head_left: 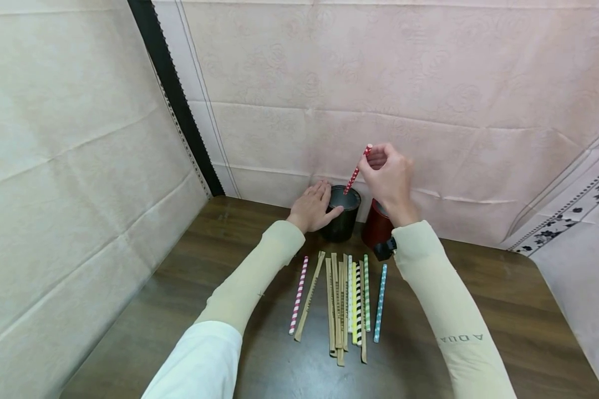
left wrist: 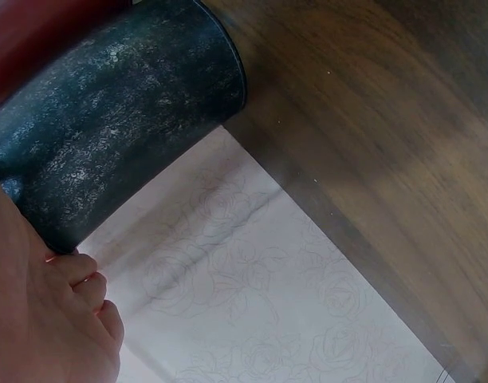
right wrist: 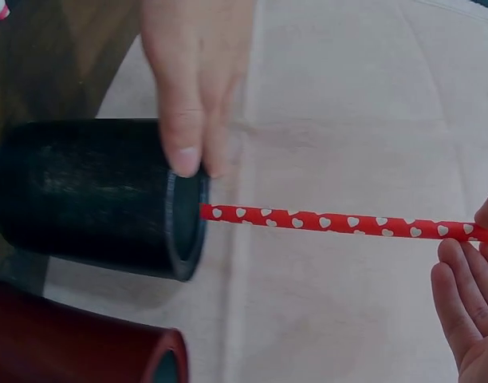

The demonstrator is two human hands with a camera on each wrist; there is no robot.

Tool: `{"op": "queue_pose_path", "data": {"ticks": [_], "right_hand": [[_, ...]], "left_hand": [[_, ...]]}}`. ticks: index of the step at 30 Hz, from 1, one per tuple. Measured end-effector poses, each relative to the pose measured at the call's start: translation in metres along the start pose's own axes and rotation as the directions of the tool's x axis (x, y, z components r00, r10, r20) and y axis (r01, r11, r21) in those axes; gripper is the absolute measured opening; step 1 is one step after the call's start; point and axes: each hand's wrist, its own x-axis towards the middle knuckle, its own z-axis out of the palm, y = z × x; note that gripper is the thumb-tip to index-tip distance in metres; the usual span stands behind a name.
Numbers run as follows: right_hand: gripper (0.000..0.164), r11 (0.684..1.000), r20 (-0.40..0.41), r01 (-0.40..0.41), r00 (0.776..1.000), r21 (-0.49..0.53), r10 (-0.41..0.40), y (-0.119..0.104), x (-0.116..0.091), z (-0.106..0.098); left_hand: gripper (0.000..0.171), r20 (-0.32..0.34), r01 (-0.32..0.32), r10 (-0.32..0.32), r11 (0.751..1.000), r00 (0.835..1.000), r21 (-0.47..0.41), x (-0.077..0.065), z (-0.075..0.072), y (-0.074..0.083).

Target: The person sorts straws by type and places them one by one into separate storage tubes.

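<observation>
A red paper straw with white hearts (head_left: 355, 173) (right wrist: 332, 223) is pinched near its upper end by my right hand (head_left: 390, 174) (right wrist: 471, 295). It slants down, with its lower end at the mouth of a dark green cup (head_left: 340, 227) (left wrist: 108, 120) (right wrist: 84, 195). My left hand (head_left: 313, 206) (left wrist: 49, 319) (right wrist: 194, 88) rests against the left side and rim of that upright cup, fingers extended and thumb over the rim's near edge. Right beside it stands a red cup (head_left: 376, 227) (right wrist: 76, 339), partly hidden behind my right hand in the head view.
On the wooden table (head_left: 189, 321) in front of the cups lie several brown paper-wrapped straws (head_left: 330, 305). Among them are bare ones: pink-striped (head_left: 298, 293), black-striped (head_left: 359, 305), yellow, green, and blue (head_left: 380, 302). A cloth-covered wall (head_left: 429, 72) rises close behind the cups.
</observation>
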Motion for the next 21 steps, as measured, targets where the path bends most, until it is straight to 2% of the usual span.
{"op": "queue_pose_path", "data": {"ticks": [6,9,15,21], "right_hand": [[0.027,1.000,0.017,-0.005,1.000,0.004,0.005,0.015,-0.007,0.016],[0.033,1.000,0.039,-0.015,0.999,0.010,0.015,0.020,-0.011,0.018],[0.038,1.000,0.064,-0.014,0.998,0.009,0.013,0.019,-0.016,0.008],[0.031,0.997,0.113,0.023,0.993,-0.070,-0.015,0.016,-0.019,-0.009]], "left_hand": [[0.090,-0.018,-0.004,0.004,1.000,1.000,-0.010,-0.001,0.001,0.000],[0.090,-0.025,-0.012,0.012,1.000,1.000,-0.001,-0.001,0.001,0.001],[0.090,-0.024,-0.018,0.019,1.000,1.000,0.015,-0.001,-0.002,0.000],[0.090,-0.013,-0.020,0.020,1.000,1.000,0.001,-0.002,-0.002,-0.001]]}}
